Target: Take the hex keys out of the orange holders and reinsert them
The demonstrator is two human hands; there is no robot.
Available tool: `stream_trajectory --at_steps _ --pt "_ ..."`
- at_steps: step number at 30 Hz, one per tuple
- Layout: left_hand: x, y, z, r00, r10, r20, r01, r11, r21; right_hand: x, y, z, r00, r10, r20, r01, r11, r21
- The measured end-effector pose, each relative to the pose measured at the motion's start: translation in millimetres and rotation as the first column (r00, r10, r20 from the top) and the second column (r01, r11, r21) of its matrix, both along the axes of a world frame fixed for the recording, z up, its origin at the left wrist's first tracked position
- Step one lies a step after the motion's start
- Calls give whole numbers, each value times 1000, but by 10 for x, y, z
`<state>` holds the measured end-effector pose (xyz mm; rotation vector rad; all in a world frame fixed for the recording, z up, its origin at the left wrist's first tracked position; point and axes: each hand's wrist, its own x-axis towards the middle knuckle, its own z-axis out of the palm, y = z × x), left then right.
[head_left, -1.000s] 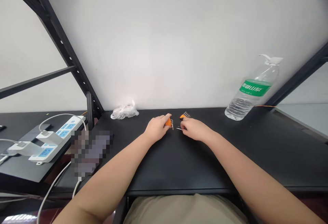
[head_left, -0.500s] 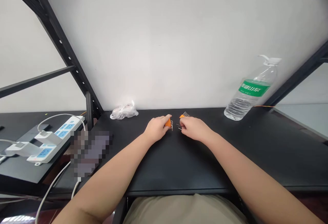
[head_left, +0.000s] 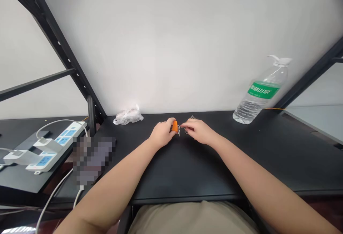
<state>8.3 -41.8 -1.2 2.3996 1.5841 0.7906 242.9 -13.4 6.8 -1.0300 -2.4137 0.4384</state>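
Note:
My left hand [head_left: 161, 133] is closed round an orange hex key holder [head_left: 174, 126], gripping it between thumb and fingers. Bent metal hex keys [head_left: 179, 130] stick out of its right side. Close by on the right, my right hand [head_left: 199, 130] pinches a thin metal hex key [head_left: 183, 127] whose tip reaches toward the holder. Whether the two touch, I cannot tell. Behind the right hand's knuckles, the ends of several grey metal rods [head_left: 193, 117] show; the hand hides the rest of them.
A crumpled clear plastic bag [head_left: 128, 115] lies by the wall. To the right stands a large water bottle [head_left: 258, 96] with a green label. A white power strip [head_left: 60, 144] with plugs and cables is at left, near a pixelated dark object [head_left: 95, 162] on the black table [head_left: 187, 177].
My right hand has moved slightly left, its fingertips now close to the orange holder. The orange piece seen by its fingers before is now hidden. The left hand stays about where it was.

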Motion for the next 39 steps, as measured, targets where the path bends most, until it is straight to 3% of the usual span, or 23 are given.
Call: stream_trajectory --at_steps 5,13,16,18,20,23,27,30,34,37,39 --pt "11 -25 38 1000 -16 -17 16 1000 4 9 6 5 994 -58 -90 63 997 52" --pt "9 -27 38 998 -44 -50 46 998 34 -8 16 -6 996 8 -86 -7 1000 14" --pt "-7 -21 44 994 -66 -90 72 995 69 0 34 -11 992 -1 -124 -4 999 -35" --pt "-13 -26 56 988 -91 -127 105 989 102 8 48 -14 981 -31 -192 3 990 -141" --pt "-5 -41 68 979 -127 -161 150 979 140 5 54 -22 956 -78 -282 -24 940 -342" --pt "31 -73 74 966 -177 -189 215 956 201 -34 41 -45 893 -164 -420 -135 792 -595" --pt "71 -91 61 968 -168 -188 210 950 233 -112 20 -82 797 -274 -538 -216 703 -678" --pt "57 -71 54 982 -100 -157 134 966 222 -146 19 -97 775 -341 -532 -172 697 -696" --pt "21 -45 55 992 -14 -125 37 982 184 -197 -36 -65 811 -348 -470 -51 758 -650" --pt "21 -52 52 989 -4 -148 33 980 196 -265 -148 9 834 -291 -468 -98 758 -645" --pt "31 -59 42 986 -10 -168 48 975 219 -312 -234 69 823 -254 -509 -203 705 -679"
